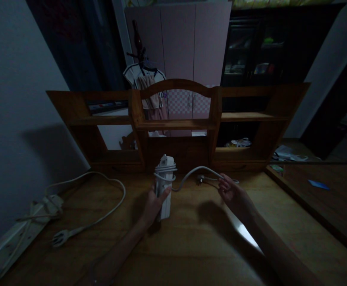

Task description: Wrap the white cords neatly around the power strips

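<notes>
My left hand is wrapped round a white power strip and holds it upright over the wooden desk. Several turns of grey-white cord circle the strip's upper end. From there the cord arches across to my right hand, which pinches it between thumb and fingers. Beyond that pinch the loose end runs back leftward to a plug near the rear of the desk.
A second, longer power strip lies at the left, its cord looping to a plug. A wooden shelf unit stands along the desk's back. On the right, a brown surface holds a blue card and papers. The room is dim.
</notes>
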Demonstrator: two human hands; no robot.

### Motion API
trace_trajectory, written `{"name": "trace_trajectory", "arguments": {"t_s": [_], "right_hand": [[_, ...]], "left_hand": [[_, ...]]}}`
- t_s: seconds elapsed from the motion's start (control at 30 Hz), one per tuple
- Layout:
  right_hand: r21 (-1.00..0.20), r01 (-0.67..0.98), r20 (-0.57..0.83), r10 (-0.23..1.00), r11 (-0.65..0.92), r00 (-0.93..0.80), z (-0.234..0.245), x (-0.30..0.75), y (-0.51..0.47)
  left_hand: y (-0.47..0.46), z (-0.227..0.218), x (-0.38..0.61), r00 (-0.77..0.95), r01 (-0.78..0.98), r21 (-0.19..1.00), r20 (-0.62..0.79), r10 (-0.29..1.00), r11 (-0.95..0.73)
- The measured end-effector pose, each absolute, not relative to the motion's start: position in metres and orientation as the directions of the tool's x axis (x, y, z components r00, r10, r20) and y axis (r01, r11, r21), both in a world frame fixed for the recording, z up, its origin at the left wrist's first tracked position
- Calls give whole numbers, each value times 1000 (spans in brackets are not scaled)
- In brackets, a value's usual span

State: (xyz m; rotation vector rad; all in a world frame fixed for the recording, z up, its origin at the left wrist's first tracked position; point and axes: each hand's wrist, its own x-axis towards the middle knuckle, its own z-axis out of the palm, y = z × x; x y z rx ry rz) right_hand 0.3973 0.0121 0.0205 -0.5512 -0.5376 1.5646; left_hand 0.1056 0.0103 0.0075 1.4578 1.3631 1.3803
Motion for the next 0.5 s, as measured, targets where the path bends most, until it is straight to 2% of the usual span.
{"name": "trace_trajectory", "arguments": {"t_s": [0.1, 0.2, 0.27, 0.37, 0.5], "right_hand": [[-766, -626, -51, 984, -147, -169, 23, 384, 5], [-882, -443, -48, 966, -161, -255, 24, 371, -5], [-930, -334, -34, 940, -154, -339, 23, 364, -12], [-962, -236, -22, 898, -140, -440, 19, 356, -21], [-941, -299, -23, 908, -162, -419, 17, 352, -21]], "left_hand": [[4, 9, 108, -100, 125, 974, 201, 975, -188], [-4, 7, 114, -42, 216, 931, 309, 950, -293], [-10, 4, 118, 95, 299, 861, 403, 910, -412], [-18, -1, 121, 317, 398, 746, 434, 843, -534], [-24, -2, 115, 456, 510, 522, 509, 730, -684]]}}
